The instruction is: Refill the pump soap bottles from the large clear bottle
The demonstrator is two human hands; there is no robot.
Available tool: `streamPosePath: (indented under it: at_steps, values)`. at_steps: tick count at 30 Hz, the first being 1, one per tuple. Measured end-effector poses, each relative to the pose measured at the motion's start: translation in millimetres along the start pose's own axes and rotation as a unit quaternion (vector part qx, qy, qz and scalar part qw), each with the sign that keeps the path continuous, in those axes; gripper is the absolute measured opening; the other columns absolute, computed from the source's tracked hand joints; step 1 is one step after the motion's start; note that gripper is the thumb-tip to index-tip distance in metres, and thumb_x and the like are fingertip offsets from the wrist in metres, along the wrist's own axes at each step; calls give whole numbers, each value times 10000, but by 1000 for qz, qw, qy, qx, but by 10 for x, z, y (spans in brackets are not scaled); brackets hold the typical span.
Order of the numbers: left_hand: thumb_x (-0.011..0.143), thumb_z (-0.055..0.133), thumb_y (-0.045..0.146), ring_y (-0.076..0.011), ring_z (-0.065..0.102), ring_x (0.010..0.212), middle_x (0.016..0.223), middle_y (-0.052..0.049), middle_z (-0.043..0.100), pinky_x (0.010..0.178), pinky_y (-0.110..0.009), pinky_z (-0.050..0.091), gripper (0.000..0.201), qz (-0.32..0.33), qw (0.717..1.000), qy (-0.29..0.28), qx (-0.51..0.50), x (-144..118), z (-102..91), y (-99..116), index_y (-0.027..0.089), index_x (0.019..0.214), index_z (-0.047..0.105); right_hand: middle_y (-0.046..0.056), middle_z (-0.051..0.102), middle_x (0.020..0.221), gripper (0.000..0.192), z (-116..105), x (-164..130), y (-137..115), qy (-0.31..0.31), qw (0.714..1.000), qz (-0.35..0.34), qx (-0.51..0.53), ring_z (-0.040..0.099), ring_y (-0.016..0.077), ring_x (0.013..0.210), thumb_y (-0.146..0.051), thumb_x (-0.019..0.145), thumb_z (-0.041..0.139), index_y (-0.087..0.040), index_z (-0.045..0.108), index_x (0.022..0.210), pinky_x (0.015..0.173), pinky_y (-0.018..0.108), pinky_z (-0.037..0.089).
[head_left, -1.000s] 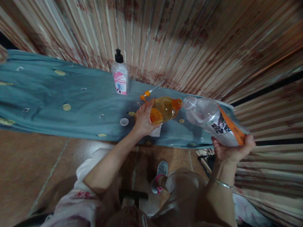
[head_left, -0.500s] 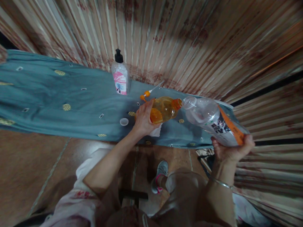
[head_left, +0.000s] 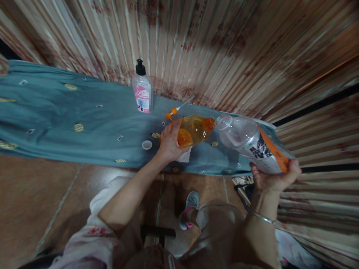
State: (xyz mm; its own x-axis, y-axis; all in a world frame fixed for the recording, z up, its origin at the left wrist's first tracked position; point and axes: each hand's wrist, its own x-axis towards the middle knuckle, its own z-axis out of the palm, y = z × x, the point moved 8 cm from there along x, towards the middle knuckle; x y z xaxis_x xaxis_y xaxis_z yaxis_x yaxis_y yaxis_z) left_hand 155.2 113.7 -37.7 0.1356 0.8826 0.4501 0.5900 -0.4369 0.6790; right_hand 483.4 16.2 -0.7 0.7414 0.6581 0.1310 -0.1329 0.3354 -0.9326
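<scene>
Orange bottle (head_left: 198, 130) tilted over teal cloth (head_left: 98, 123), left hand (head_left: 169, 142) fingers clamped round its lower end. Clear bottle (head_left: 238, 132) mouth-to-mouth with it, contact unclear; right hand (head_left: 272, 179) fingers clamped on base. Orange pump (head_left: 174, 111) lies alongside.

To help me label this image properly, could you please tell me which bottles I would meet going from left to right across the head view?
Pink-labelled bottle with a black top → amber bottle in the left hand → clear bottle in the right hand.
</scene>
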Motion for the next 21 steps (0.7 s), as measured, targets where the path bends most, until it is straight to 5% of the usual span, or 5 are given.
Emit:
streamPosePath:
  at_steps: [21]
  values:
    - [601,791,334,-344,483,1231,1351,-137,499,1002,-516,415,959,10,1000,8,2,-25,0,-16,223,1413,294,13,575,748,581,-15,-15,10,5,1000,6,3,544,140,464,-594,547,557,-167,619,936,264,246,393]
